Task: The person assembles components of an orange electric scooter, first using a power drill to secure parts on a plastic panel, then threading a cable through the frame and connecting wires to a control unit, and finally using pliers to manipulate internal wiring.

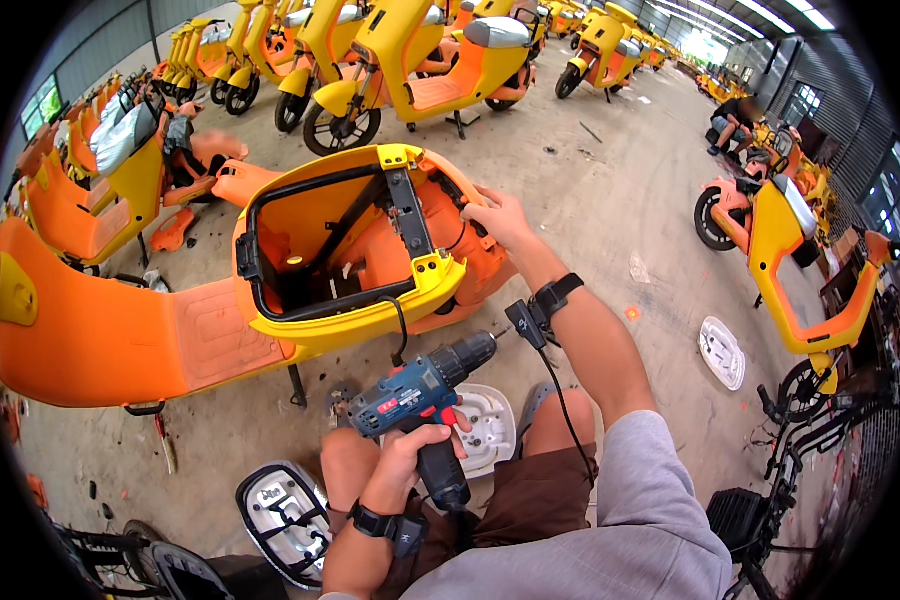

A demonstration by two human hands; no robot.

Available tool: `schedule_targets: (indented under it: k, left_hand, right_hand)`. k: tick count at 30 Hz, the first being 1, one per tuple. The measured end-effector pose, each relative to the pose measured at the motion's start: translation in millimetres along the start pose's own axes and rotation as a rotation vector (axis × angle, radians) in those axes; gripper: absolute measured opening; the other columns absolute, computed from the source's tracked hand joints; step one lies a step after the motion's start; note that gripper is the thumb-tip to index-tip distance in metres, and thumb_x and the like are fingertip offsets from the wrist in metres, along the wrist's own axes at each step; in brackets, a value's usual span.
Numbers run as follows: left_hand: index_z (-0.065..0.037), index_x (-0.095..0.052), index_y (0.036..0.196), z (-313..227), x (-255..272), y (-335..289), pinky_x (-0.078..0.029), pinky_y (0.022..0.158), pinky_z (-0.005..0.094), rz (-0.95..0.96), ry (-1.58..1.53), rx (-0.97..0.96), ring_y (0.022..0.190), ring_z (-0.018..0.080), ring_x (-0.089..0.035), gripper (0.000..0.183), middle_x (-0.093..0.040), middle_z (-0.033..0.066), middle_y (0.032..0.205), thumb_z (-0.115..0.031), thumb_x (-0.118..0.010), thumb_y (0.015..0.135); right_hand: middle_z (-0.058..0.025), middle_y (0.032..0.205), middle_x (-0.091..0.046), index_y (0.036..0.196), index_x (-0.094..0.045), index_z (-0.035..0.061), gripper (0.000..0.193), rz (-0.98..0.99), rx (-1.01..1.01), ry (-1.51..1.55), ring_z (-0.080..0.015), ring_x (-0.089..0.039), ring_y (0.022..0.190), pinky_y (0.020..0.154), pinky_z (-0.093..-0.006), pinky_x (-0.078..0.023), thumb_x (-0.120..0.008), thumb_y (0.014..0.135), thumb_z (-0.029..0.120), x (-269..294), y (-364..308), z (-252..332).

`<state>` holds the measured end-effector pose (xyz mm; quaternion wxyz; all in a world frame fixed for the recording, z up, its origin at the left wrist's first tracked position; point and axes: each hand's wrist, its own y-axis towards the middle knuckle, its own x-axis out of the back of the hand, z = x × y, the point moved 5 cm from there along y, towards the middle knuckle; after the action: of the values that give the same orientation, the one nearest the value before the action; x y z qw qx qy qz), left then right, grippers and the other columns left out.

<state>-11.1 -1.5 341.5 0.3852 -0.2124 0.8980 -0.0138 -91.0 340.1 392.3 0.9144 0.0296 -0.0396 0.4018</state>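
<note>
From afar I see the open scooter (220,322) leftmost, likely heavy and stiff; my left hand (411,455) wraps the handle of the blue drill (410,395), near the scooter, probably dense, rigid, best gripped there; my right hand (500,217) touches the scooter's edge, whether pinching I cannot tell. One drill, two hands, one scooter in reach.

Held a blue-and-black cordless drill (407,394) in the left hand (415,456), pointed up and rightward. Set the right hand (500,217) against the orange rear (483,270) of a yellow-and-orange scooter (220,325) with an open seat compartment (342,307). Wore black wrist straps (558,293). Faced rows of similar scooters (440,80) across a grey floor (590,185).
</note>
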Motion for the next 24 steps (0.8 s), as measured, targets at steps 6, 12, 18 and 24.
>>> schedule_targets:
  k: [6, 12, 18, 24]
  left_hand:
    - [0.006, -0.053, 0.118, -1, 3, -1, -0.056, 0.064, 0.0319, -0.005, 0.027, 0.003, 0.067, 0.0225, -0.067, 0.043, -0.067, 0.0168, 0.094, -0.006, -0.061, 0.077]
    - [0.004, -0.058, 0.109, -8, 10, -7, -0.055, 0.064, 0.0312, -0.06, 0.071, 0.0, 0.068, 0.0207, -0.066, 0.031, -0.068, 0.0162, 0.095, -0.006, -0.06, 0.079]
    - [0.008, -0.051, 0.121, -13, 11, -14, -0.055, 0.066, 0.0324, -0.096, 0.03, 0.039, 0.066, 0.0253, -0.066, 0.051, -0.065, 0.0192, 0.092, -0.006, -0.061, 0.073]
    - [0.009, -0.048, 0.122, -13, 9, -11, -0.056, 0.065, 0.0362, -0.079, 0.022, -0.019, 0.065, 0.0287, -0.066, 0.057, -0.064, 0.0208, 0.09, -0.009, -0.062, 0.07]
  right_hand:
    - [-0.0092, 0.103, -0.068, 0.132, -0.058, 0.0005, 0.063, -0.078, -0.033, 0.09, -0.0144, -0.063, 0.088, 0.076, -0.0256, -0.05, -0.069, 0.07, 0.005, -17, -27, 24]
    - [-0.0046, 0.097, -0.066, 0.129, -0.061, 0.001, 0.059, -0.215, -0.107, 0.148, -0.0123, -0.061, 0.082, 0.072, -0.0238, -0.048, -0.062, 0.07, 0.0, -41, -42, 34]
    - [-0.003, 0.094, -0.064, 0.124, -0.06, -0.0019, 0.053, -0.009, -0.021, 0.173, -0.0118, -0.06, 0.078, 0.07, -0.0243, -0.05, -0.057, 0.071, -0.002, 2, 1, 30]
    - [-0.002, 0.078, -0.059, 0.112, -0.065, -0.0035, 0.042, -0.161, -0.028, 0.297, -0.0124, -0.055, 0.063, 0.058, -0.0262, -0.048, -0.058, 0.072, 0.0, 89, -10, 47]
